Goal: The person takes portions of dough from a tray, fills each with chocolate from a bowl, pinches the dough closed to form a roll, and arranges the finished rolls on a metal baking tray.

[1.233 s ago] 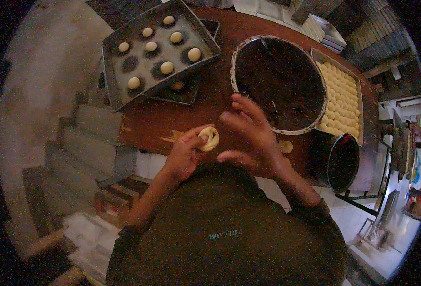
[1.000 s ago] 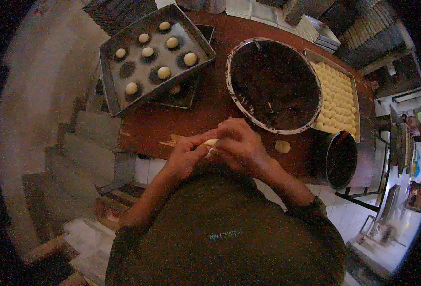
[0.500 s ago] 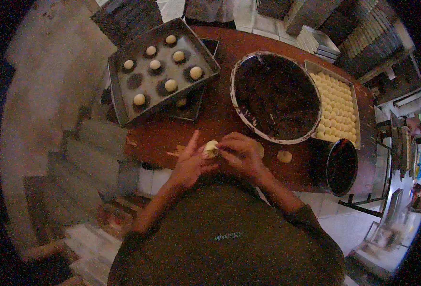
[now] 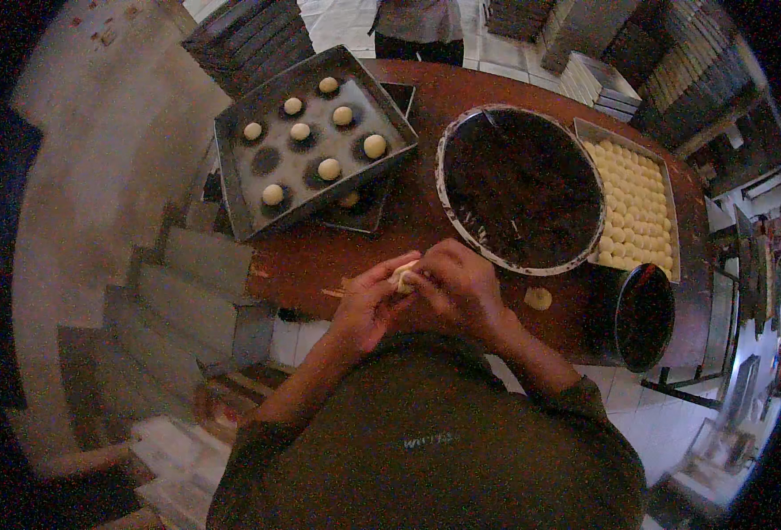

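Note:
Near the table's front edge, my left hand point(image 4: 368, 303) and my right hand point(image 4: 457, 287) meet around a small piece of pale dough point(image 4: 403, 280). Both are closed on it, the right hand's fingers pinching its top; much of the dough is hidden by fingers. To the right lies a flat dough disc point(image 4: 537, 299) on the brown table. Beyond my right hand is a wide round basin point(image 4: 519, 185) of dark, moist-looking mass with a smeared pale rim.
At back left a tilted metal pan point(image 4: 258, 177) of spaced dough balls rests on another tray. A tray packed with dough pieces point(image 4: 629, 203) and a dark round pot point(image 4: 642, 318) stand right. A person point(image 4: 417, 31) stands across the table. Steps point(image 4: 174, 296) descend along the left.
My right hand, spread apart from the dough in the oldest frame, has closed onto it beside my left. The view has shifted, showing more of the person across the table.

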